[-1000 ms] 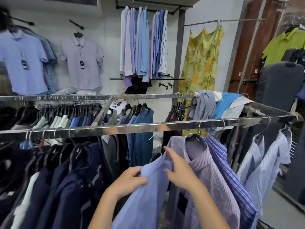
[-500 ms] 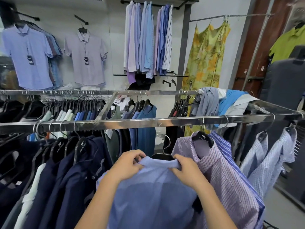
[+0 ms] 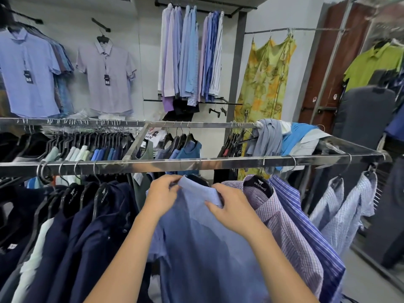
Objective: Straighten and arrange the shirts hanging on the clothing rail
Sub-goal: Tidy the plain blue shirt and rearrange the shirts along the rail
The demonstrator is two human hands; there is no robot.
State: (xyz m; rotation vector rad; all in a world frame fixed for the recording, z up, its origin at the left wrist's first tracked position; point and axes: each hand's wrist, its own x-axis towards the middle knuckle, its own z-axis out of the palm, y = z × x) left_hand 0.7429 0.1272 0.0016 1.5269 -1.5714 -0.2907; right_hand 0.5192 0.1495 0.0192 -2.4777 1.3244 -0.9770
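- Your forearms rise from the bottom edge of the frame to the centre, and both hands meet at the neck of the light blue shirt (image 3: 207,248), which fills the lower middle
- Your left hand (image 3: 161,197) pinches the left end of the shirt's collar (image 3: 196,189) between thumb and curled fingertips
- Your right hand (image 3: 231,208) grips the right side of that collar, fingers folded over its edge and thumb on the cloth below
- The top of a black hanger shows just behind the collar, but you cannot tell whether its hook is on the rail
- Touching the blue shirt on its right is a lilac checked shirt (image 3: 284,226) on a black hanger (image 3: 259,184), and against that a blue striped shirt (image 3: 306,219)
- At lower left a packed row of navy garments (image 3: 87,226) hangs on black hangers, with a pale mint one at the edge
- The near rail (image 3: 196,165), a flat shiny bar, crosses the frame just above your hands
- At right, apart from the striped shirt, two pale checked shirts (image 3: 341,206) hang from the same rail
- Behind it, a second rail (image 3: 87,123) carries tightly spaced dark hangers at centre left, and grey and blue clothes (image 3: 279,138) lie draped over its right end
- On the far wall, two short-sleeved shirts (image 3: 107,77) face you at upper left, a bunch of long-sleeved shirts (image 3: 190,55) hangs at top centre, and a yellow floral dress (image 3: 264,84) hangs right of them
- A green shirt (image 3: 371,62) hangs at the upper right edge
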